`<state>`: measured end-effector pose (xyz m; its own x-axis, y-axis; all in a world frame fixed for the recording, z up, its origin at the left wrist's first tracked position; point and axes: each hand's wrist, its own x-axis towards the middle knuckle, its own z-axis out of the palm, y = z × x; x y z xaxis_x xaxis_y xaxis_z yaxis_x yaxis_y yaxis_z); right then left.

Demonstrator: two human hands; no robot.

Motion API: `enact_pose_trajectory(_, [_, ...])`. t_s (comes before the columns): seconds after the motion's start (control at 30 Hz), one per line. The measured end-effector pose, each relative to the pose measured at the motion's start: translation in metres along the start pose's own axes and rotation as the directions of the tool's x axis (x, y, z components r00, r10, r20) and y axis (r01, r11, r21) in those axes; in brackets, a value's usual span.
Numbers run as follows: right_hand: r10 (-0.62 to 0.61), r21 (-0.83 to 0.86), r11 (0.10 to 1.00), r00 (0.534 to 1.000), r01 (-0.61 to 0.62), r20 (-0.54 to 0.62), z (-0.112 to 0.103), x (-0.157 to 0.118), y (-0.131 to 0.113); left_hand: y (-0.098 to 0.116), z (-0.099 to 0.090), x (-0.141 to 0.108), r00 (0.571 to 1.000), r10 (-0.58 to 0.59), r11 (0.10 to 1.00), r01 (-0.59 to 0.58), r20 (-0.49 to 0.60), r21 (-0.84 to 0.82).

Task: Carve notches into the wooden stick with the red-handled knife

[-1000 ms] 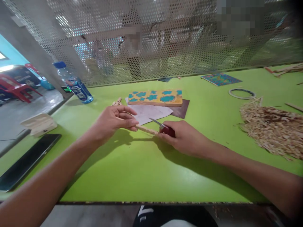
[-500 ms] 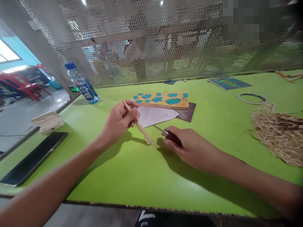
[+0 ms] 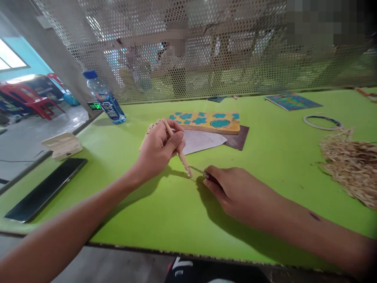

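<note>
My left hand (image 3: 165, 143) pinches a thin pale wooden stick (image 3: 185, 162), whose notched lower end slants down to the right above the green table (image 3: 165, 220). My right hand (image 3: 232, 184) is wrapped round the dark red handle of a knife (image 3: 198, 169); its thin blade points left, with the tip at or very near the stick's carved end. Behind my hands, a yellow board with blue patches (image 3: 203, 122) lies over white paper (image 3: 203, 140) and a brown sheet (image 3: 240, 137).
A water bottle (image 3: 107, 100), an open white case (image 3: 63, 145) and a black phone (image 3: 45, 190) are at the left. At the right are a tape ring (image 3: 322, 122), wood shavings (image 3: 350, 165) and a patterned panel (image 3: 293, 101). A perforated screen (image 3: 200, 51) stands behind.
The view has shifted slightly. My left hand has moved right with the stick, uncovering a pale dotted object behind it. The knife tip is now closer to the stick's end.
</note>
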<state>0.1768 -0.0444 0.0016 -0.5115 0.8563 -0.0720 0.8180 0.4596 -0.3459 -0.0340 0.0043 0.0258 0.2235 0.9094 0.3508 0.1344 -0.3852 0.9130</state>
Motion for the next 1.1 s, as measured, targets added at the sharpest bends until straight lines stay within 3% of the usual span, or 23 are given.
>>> enact_pose_trajectory(0.1, [0.003, -0.117, 0.993, 1.000, -0.003, 0.000, 0.006, 0.000, -0.006, 0.002, 0.005, -0.002, 0.998, 0.058, 0.998, -0.057, -0.029, 0.041])
enact_pose_trajectory(0.2, [0.012, -0.224, 0.975, 1.000, -0.006, 0.022, 0.009, 0.001, -0.010, 0.003, 0.011, -0.004, 0.995, 0.097, 0.992, -0.097, -0.008, -0.084])
enact_pose_trajectory(0.33, [-0.005, -0.277, 0.961, 0.999, 0.014, 0.034, 0.010, 0.006, -0.010, 0.003, 0.017, -0.001, 0.998, -0.029, 0.932, 0.049, 0.061, -0.359])
enact_pose_trajectory(0.43, [-0.009, -0.305, 0.952, 1.000, 0.015, 0.023, 0.009, 0.009, -0.010, 0.002, 0.019, 0.003, 0.995, -0.098, 0.888, 0.100, 0.026, -0.449])
enact_pose_trajectory(0.67, [0.024, -0.239, 0.971, 0.999, -0.015, 0.035, 0.014, 0.013, -0.013, 0.001, 0.022, 0.006, 0.992, -0.124, 0.881, 0.103, -0.015, -0.461])
enact_pose_trajectory(0.8, [0.009, -0.026, 1.000, 1.000, -0.009, 0.007, 0.012, 0.014, -0.008, -0.001, 0.021, 0.003, 0.996, -0.087, 0.884, 0.076, -0.002, -0.461])
enact_pose_trajectory(0.93, [0.045, 0.127, 0.990, 0.997, -0.053, 0.062, 0.006, 0.015, -0.005, -0.002, 0.020, 0.002, 0.996, -0.089, 0.894, 0.077, -0.007, -0.442])
enact_pose_trajectory(1.0, [0.050, 0.084, 0.995, 0.996, -0.056, 0.069, 0.005, 0.015, -0.008, -0.001, 0.021, 0.002, 0.996, -0.094, 0.895, 0.082, -0.007, -0.439])
enact_pose_trajectory(1.1, [0.059, -0.117, 0.992, 0.997, -0.052, 0.056, 0.007, 0.012, -0.015, 0.001, 0.023, 0.001, 0.996, -0.083, 0.898, 0.066, -0.020, -0.435])
